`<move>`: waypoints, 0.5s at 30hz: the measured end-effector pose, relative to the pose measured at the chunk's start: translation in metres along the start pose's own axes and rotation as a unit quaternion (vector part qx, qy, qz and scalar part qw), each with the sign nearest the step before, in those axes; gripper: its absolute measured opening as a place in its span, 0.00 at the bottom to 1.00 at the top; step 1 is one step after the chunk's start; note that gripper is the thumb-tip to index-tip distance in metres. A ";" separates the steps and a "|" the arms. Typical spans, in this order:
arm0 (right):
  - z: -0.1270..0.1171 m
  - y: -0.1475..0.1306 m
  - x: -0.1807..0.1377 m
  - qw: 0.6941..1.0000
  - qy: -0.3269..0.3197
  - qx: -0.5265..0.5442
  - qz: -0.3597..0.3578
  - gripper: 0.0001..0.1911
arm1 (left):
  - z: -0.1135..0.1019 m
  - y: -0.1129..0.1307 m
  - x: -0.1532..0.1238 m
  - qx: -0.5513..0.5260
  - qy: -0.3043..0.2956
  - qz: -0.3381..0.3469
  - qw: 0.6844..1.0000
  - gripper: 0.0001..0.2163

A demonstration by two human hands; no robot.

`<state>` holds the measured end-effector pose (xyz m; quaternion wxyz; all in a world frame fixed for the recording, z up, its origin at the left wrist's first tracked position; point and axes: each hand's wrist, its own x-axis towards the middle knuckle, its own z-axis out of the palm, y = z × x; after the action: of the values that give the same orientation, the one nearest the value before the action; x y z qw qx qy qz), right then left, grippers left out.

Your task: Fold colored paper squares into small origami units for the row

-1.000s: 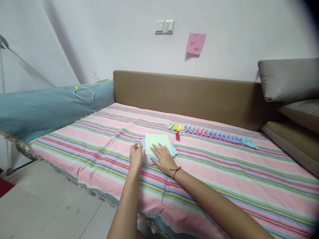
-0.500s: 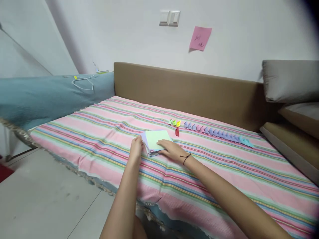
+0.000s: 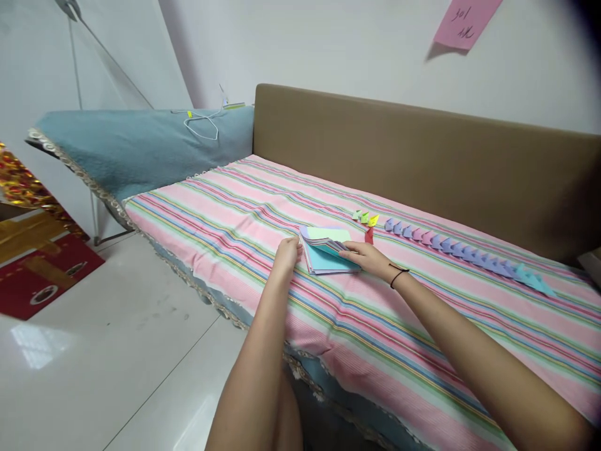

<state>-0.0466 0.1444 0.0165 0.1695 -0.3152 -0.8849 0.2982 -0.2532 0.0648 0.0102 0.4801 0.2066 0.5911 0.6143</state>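
A stack of coloured paper squares (image 3: 328, 252) lies on the striped bed sheet (image 3: 263, 207). My right hand (image 3: 369, 258) pinches the stack's right edge and lifts the upper sheets, showing a blue sheet beneath. My left hand (image 3: 287, 254) rests with curled fingers on the sheet at the stack's left edge. Just behind the stack stand a small red folded paper piece (image 3: 369, 235) and yellow and green ones (image 3: 366, 218). A long row of purple and blue folded paper pieces (image 3: 462, 252) runs to the right.
A brown padded headboard (image 3: 422, 150) runs along the back. A teal blanket (image 3: 141, 141) with a white cable (image 3: 201, 122) lies at the left. A pink note (image 3: 464, 19) hangs on the wall. White tiled floor (image 3: 94, 351) and a red mat (image 3: 47, 282) lie left of the bed.
My right hand moved from lying flat on the stack to its right edge and raised the upper sheets. My left hand stayed at the left edge. The camera swung left and nearer.
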 end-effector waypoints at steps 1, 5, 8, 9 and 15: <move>0.000 0.000 0.000 1.000 0.001 0.006 0.004 0.19 | 0.000 0.000 -0.001 0.000 -0.005 -0.003 1.000 0.07; 0.000 0.001 -0.001 1.000 0.006 0.019 0.017 0.20 | 0.001 0.000 -0.004 -0.006 -0.030 -0.017 0.999 0.05; 0.000 0.001 0.000 1.000 0.005 0.021 0.020 0.20 | 0.001 0.001 -0.005 -0.009 -0.041 -0.027 0.999 0.04; 0.000 0.001 -0.001 1.000 0.005 0.021 0.020 0.20 | 0.001 0.001 -0.006 -0.012 -0.043 -0.029 0.999 0.04; 0.000 0.005 0.000 1.000 0.003 0.019 0.014 0.21 | 0.004 0.006 -0.010 -0.054 -0.080 -0.056 0.994 0.04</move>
<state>-0.0440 0.1473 0.0134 0.1737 -0.3255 -0.8741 0.3160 -0.2473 0.0600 0.0198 0.5702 0.1954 0.5275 0.5987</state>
